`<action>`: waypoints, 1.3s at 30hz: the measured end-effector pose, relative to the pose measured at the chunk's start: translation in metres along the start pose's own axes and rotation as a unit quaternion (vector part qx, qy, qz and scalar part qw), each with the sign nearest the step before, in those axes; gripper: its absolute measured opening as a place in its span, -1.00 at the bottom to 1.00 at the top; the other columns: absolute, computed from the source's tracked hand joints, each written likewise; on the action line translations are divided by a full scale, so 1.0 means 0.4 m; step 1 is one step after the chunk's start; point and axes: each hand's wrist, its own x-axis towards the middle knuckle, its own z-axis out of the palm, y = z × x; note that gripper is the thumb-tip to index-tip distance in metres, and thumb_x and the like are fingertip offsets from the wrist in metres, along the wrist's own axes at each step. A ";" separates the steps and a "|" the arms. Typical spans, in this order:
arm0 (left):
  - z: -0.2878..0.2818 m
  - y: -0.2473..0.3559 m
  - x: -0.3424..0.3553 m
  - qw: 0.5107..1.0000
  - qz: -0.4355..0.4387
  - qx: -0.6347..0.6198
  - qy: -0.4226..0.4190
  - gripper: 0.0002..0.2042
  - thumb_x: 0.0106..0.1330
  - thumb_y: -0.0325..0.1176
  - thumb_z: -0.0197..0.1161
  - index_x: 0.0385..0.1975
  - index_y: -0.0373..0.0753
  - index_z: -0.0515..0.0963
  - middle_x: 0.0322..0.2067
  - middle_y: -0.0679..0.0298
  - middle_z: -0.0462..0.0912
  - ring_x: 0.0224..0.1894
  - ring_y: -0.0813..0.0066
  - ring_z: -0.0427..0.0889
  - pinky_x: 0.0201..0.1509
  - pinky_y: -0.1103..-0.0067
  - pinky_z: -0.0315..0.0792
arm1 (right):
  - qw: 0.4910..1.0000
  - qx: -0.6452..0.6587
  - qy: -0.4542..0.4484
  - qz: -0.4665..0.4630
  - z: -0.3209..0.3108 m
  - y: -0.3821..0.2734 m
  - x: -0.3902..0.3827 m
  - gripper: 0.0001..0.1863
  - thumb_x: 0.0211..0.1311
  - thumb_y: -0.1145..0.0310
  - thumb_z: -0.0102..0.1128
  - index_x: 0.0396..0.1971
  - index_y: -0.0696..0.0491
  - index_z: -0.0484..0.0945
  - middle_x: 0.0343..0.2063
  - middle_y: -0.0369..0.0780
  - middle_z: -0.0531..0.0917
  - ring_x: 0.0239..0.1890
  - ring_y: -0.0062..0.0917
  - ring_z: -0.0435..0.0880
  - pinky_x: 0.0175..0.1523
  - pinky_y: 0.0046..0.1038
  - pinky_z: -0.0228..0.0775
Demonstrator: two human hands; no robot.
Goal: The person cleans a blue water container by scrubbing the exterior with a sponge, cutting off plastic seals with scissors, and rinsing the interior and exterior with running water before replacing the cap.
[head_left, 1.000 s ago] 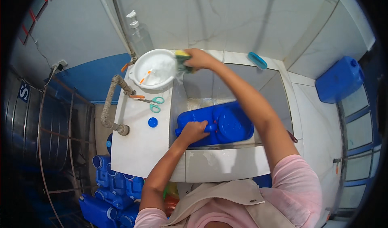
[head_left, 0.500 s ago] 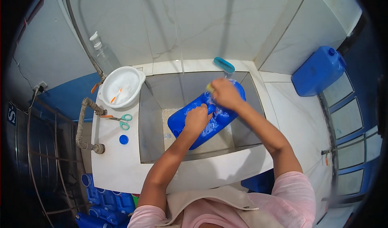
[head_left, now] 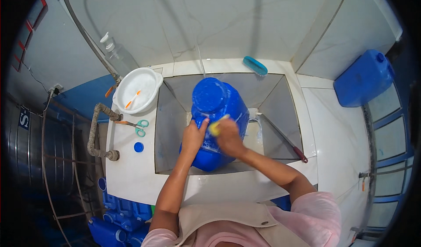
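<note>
A blue plastic jerrycan (head_left: 234, 104) stands tilted in the grey sink (head_left: 169, 124), its wide round blue cap facing up and soapy water on its surface. My left hand (head_left: 192, 138) is closed around its handle, the thumb lying on top. In my right hand (head_left: 230, 138) is a yellow sponge (head_left: 214, 128), pressed against the jerrycan's near upper side below the cap. The right fingers are slightly blurred. Behind the jerrycan, a long-handled brush (head_left: 280, 135) with a dark red grip leans on the sink's right front edge.
At the left stand a white basin (head_left: 151, 95) with an orange-and-white brush inside, scissors (head_left: 139, 128), a small blue cap (head_left: 138, 147) and a clear pump bottle (head_left: 117, 56). A teal brush (head_left: 255, 66) lies on the back ledge. Another blue jerrycan (head_left: 364, 80) stands right.
The jerrycan has been turned more upright, its round cap now facing up. My right hand and the sponge have moved nearer and left. The long-handled brush has come into sight.
</note>
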 end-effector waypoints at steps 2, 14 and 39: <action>0.000 -0.004 0.011 0.998 -0.068 0.003 0.011 -0.37 0.26 0.14 0.00 -0.40 -0.51 0.50 -0.44 -0.29 0.55 -0.29 -0.23 0.55 -0.20 0.16 0.41 | 0.993 0.057 -0.097 -0.020 0.040 -0.027 0.018 -0.57 -0.05 0.39 0.11 -0.12 0.20 0.36 -0.20 -0.04 0.43 -0.05 -0.11 0.37 0.11 -0.12 0.14; -0.031 -0.235 0.044 0.941 -0.314 -0.128 -0.005 -0.35 0.27 0.18 -0.04 -0.39 -0.51 0.47 -0.79 0.19 0.42 -0.82 0.41 0.43 -0.78 0.49 0.30 | 0.982 0.076 -0.169 -0.034 0.227 0.056 0.115 -0.77 -0.13 0.47 0.08 -0.38 0.18 0.40 -0.30 -0.02 0.44 -0.15 -0.19 0.39 -0.12 -0.09 0.19; -0.027 -0.194 0.035 0.969 -0.226 -0.102 -0.020 -0.37 0.38 0.10 -0.28 -0.53 -0.37 0.53 -0.79 0.12 0.42 -0.75 0.32 0.47 -0.63 0.41 0.36 | 0.992 0.061 0.011 0.114 0.113 0.045 0.148 -0.40 0.28 0.32 -0.10 0.24 0.23 -0.02 0.25 0.11 -0.01 0.33 0.07 -0.16 0.37 -0.05 -0.30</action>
